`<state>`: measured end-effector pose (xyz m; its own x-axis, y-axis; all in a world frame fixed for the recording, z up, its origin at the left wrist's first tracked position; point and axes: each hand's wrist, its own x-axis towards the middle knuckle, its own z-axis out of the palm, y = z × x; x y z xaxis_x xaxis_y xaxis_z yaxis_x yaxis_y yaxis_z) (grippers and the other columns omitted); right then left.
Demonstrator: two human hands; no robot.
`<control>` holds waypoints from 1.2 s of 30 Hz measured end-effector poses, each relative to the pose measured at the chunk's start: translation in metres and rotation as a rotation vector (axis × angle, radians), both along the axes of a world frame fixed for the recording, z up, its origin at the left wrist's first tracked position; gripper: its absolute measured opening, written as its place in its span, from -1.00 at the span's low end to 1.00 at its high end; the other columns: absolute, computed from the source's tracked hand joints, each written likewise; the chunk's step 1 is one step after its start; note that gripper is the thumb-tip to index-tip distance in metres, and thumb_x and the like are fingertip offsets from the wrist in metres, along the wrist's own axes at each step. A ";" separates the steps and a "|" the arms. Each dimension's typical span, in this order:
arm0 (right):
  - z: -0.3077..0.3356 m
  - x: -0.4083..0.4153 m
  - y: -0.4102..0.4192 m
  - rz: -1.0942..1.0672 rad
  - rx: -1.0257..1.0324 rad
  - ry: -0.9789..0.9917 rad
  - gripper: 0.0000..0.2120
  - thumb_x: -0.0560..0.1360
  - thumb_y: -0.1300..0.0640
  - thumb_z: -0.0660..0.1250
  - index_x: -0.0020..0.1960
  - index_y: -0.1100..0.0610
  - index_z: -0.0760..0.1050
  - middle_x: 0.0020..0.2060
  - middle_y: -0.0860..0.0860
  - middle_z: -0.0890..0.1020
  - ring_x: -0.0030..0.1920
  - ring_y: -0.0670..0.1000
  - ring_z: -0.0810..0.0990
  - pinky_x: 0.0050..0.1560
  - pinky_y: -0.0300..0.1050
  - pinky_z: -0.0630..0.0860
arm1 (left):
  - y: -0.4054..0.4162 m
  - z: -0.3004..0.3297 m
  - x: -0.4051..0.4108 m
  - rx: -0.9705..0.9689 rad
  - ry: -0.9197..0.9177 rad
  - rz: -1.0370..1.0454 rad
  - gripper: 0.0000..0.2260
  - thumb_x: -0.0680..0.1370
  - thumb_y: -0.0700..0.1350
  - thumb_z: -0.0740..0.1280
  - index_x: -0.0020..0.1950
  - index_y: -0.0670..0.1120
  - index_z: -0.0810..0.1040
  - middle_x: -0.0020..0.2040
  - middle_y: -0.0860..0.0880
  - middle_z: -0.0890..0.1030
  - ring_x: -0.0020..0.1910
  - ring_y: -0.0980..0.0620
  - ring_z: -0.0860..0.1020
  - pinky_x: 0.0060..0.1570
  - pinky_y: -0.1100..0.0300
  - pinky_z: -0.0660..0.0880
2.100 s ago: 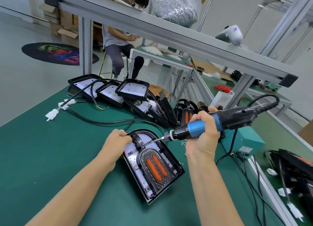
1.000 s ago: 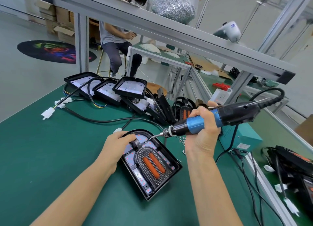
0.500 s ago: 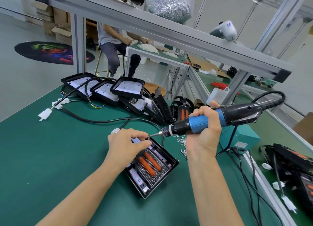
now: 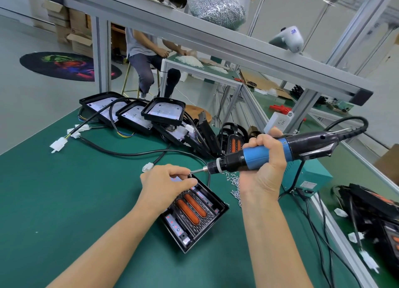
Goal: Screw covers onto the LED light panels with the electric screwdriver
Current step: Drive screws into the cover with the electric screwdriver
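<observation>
A black LED panel (image 4: 212, 210) lies on the green mat, with its ribbed cover (image 4: 194, 223) and two orange strips seated in it. My left hand (image 4: 164, 184) rests over the panel's far end, where thumb and forefinger pinch a small screw against the screwdriver bit. My right hand (image 4: 263, 171) grips the blue and black electric screwdriver (image 4: 252, 156). The tool is held almost level, its tip pointing left at my left fingertips. The panel's far corner is hidden under my left hand.
Loose screws (image 4: 234, 184) lie beside the panel. Several uncovered panels (image 4: 164, 112) with cables are stacked at the back. A teal power box (image 4: 311, 175) stands on the right, more panels (image 4: 377, 214) beyond it. An aluminium frame beam (image 4: 216, 41) runs overhead, and a person sits behind it.
My left hand has slid from the panel's left side onto its far end and brought its fingertips to the bit. The panel has turned a little. The screwdriver tip has lifted off the panel.
</observation>
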<state>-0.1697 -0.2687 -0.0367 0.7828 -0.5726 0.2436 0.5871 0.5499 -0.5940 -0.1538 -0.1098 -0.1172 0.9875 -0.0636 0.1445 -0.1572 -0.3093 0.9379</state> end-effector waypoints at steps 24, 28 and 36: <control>-0.001 -0.007 -0.004 0.004 -0.046 -0.001 -0.71 0.31 0.32 0.30 -0.01 0.09 0.45 -0.29 -0.01 0.45 -0.40 -0.07 0.46 -0.29 -0.23 0.47 | -0.004 0.004 -0.003 0.395 -0.324 0.017 -0.85 0.51 -0.02 0.38 -0.26 0.14 0.62 -0.22 0.15 0.60 -0.07 0.14 0.42 0.09 0.16 0.06; 0.000 -0.009 -0.004 0.005 -0.053 -0.006 -0.76 0.31 0.32 0.30 -0.08 0.07 0.46 -0.36 -0.03 0.45 -0.41 -0.07 0.46 -0.31 -0.24 0.47 | -0.002 0.002 -0.004 0.350 -0.311 0.009 -0.82 0.51 -0.02 0.38 -0.29 0.18 0.58 -0.20 0.14 0.62 -0.07 0.14 0.44 0.08 0.19 0.05; -0.001 -0.009 -0.003 0.008 -0.057 0.003 -0.75 0.30 0.32 0.30 -0.07 0.08 0.45 -0.38 -0.03 0.45 -0.41 -0.07 0.46 -0.30 -0.24 0.47 | 0.000 0.002 -0.003 0.380 -0.317 -0.019 -0.84 0.52 -0.02 0.37 -0.25 0.19 0.61 -0.25 0.15 0.59 -0.08 0.19 0.40 0.05 0.21 0.03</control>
